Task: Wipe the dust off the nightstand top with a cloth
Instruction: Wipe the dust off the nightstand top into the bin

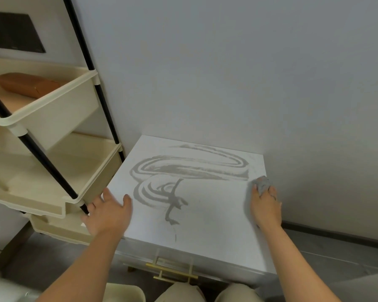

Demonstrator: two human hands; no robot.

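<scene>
The white nightstand top [214, 227] carries grey curving streaks of dust [183, 171] across its back and middle. My right hand [265, 205] presses a small grey cloth [261, 185] onto the top near its right edge, fingers curled over the cloth. My left hand [108, 211] rests at the left edge of the top, its fingers hanging over the side and its thumb lying on the surface.
A cream tiered shelf rack [52, 118] with black poles stands right against the nightstand's left side, holding a brown box [28, 85]. A grey wall [227, 73] backs the nightstand. A gold drawer handle [172, 272] shows at the front. My knees are below.
</scene>
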